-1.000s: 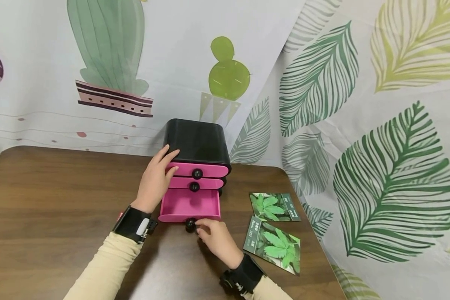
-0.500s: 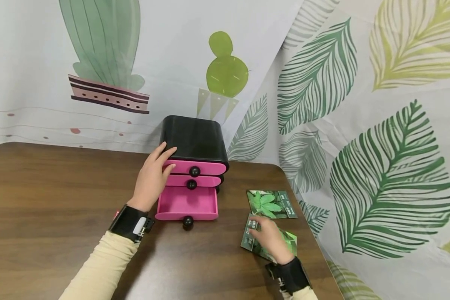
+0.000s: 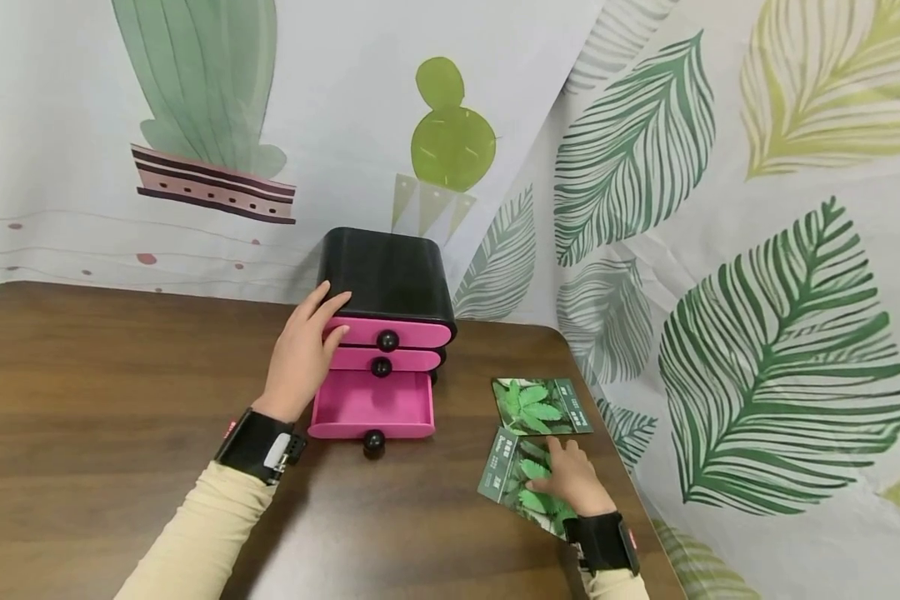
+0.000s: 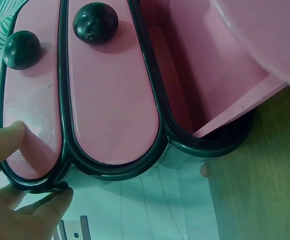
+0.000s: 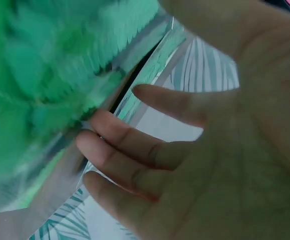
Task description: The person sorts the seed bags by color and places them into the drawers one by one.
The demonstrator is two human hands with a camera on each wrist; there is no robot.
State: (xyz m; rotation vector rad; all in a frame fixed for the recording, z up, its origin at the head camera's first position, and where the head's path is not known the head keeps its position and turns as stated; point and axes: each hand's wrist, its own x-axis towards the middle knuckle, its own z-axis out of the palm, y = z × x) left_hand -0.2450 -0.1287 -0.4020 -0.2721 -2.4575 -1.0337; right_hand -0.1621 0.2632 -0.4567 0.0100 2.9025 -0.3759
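Observation:
A small black drawer cabinet (image 3: pixel 385 271) with pink drawer fronts and round black knobs stands toward the back of the table. Its bottom drawer (image 3: pixel 373 408) is pulled out, with a bare pink floor; the two above are closed. My left hand (image 3: pixel 297 360) rests on the cabinet's left front corner, thumb against the top drawer front (image 4: pixel 32 102), fingers on the black casing. My right hand (image 3: pixel 573 479) reaches over the nearer leaf-printed card (image 3: pixel 504 468), fingers extended by its right edge. In the right wrist view, the fingertips lie close to that card (image 5: pixel 49 90); contact is unclear.
A second leaf-printed card (image 3: pixel 540 406) lies just behind the first, near the right edge of the wooden table (image 3: pixel 142 400). Cloth printed with cacti and leaves (image 3: pixel 780 358) hangs behind and to the right. The open drawer's knob (image 3: pixel 373 442) juts forward.
My right hand has left the bottom drawer's knob and moved right, over the nearer card to its right side. My left hand stays on the cabinet. The head view shifts slightly.

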